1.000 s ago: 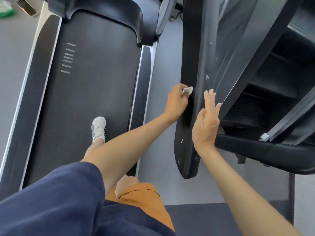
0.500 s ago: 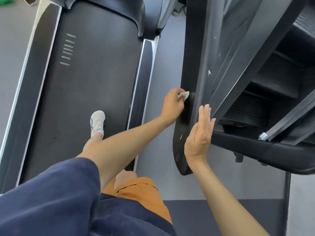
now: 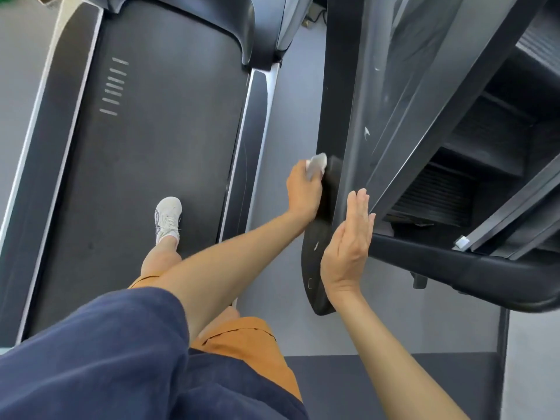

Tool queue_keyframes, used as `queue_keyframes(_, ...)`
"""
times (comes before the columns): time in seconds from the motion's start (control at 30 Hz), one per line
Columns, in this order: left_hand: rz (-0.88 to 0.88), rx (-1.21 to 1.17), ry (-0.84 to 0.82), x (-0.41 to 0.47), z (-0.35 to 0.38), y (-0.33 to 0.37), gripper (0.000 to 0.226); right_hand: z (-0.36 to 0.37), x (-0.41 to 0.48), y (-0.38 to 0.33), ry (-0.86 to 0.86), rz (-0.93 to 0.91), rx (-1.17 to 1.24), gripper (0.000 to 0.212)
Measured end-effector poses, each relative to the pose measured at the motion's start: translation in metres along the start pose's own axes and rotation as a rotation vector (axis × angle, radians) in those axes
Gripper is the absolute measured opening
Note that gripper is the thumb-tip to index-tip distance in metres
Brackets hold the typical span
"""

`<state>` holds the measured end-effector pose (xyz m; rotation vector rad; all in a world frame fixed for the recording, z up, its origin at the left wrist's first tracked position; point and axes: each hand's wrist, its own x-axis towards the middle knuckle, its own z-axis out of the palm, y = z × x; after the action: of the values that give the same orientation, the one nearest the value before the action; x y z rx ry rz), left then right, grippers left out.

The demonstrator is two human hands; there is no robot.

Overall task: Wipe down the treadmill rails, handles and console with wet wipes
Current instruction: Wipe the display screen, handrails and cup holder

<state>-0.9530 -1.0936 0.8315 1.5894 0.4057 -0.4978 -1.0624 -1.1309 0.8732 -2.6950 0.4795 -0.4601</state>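
ideally the left hand point(image 3: 304, 192), fingers curled round the wet wipe point(image 3: 317, 164), presses along the black rail point(image 3: 321, 253) while the flat, straight-fingered right hand point(image 3: 348, 244) braces it.

The wet wipe point(image 3: 317, 164) is mostly hidden inside the left hand point(image 3: 303, 194).

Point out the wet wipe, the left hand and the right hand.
wet wipe point(image 3: 317, 164), head view, the bunched white part above the fingers
left hand point(image 3: 303, 194), head view, the back of the hand
right hand point(image 3: 348, 247), head view, the middle of the open hand
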Motion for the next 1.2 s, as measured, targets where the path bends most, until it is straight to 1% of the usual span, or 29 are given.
queue_keyframes(0.1,0.026,0.014,-0.021,0.0,-0.001,-0.004,0.008,-0.001,-0.001,0.001,0.002,-0.001,0.001,0.048)
queue_keyframes(0.17,-0.038,0.036,-0.075,-0.031,-0.012,-0.031,0.012,-0.001,-0.001,0.001,-0.001,0.001,0.011,0.048)
queue_keyframes(0.27,-0.122,0.078,-0.148,-0.076,-0.027,-0.069,0.012,0.0,0.0,0.001,0.005,-0.005,0.014,0.048)
queue_keyframes(0.33,-0.111,0.054,-0.115,-0.067,-0.026,-0.061,0.011,0.0,0.0,0.001,0.012,-0.009,0.01,0.047)
queue_keyframes(0.47,-0.065,0.015,-0.077,-0.004,-0.009,-0.012,0.008,0.0,0.0,0.0,0.008,-0.004,0.011,0.046)
queue_keyframes(0.53,-0.07,0.052,-0.071,0.011,-0.004,-0.003,0.015,-0.001,0.0,0.0,0.005,-0.004,0.005,0.046)
queue_keyframes(0.6,-0.089,0.111,-0.098,0.002,-0.008,-0.012,0.025,-0.001,0.0,0.0,0.001,-0.004,0.009,0.047)
queue_keyframes(0.67,-0.144,0.141,-0.164,-0.03,-0.019,-0.036,0.024,-0.001,0.0,0.001,0.0,-0.003,0.018,0.047)
queue_keyframes(0.73,-0.25,0.097,-0.236,-0.059,-0.031,-0.061,0.017,-0.001,-0.001,0.001,0.002,-0.005,0.021,0.047)
queue_keyframes(0.8,-0.295,0.047,-0.264,-0.059,-0.035,-0.064,0.017,-0.001,0.0,0.001,-0.002,-0.007,0.022,0.047)
queue_keyframes(0.9,-0.267,-0.006,-0.21,-0.016,-0.023,-0.036,0.021,0.0,0.0,0.0,0.002,-0.003,0.013,0.047)
queue_keyframes(1.0,-0.145,0.007,-0.166,0.019,-0.011,-0.006,0.013,0.0,0.001,0.0,-0.001,0.005,0.02,0.047)
queue_keyframes(1.03,-0.088,0.014,-0.157,0.018,-0.011,-0.002,0.008,0.0,0.001,0.0,-0.001,0.006,0.025,0.047)
queue_keyframes(1.1,-0.012,0.021,-0.194,-0.003,-0.018,-0.007,0.001,0.0,0.001,0.0,0.003,0.009,0.038,0.047)
queue_keyframes(1.2,-0.023,0.068,-0.306,-0.066,-0.035,-0.049,0.007,-0.001,0.0,0.0,0.001,0.016,0.061,0.048)
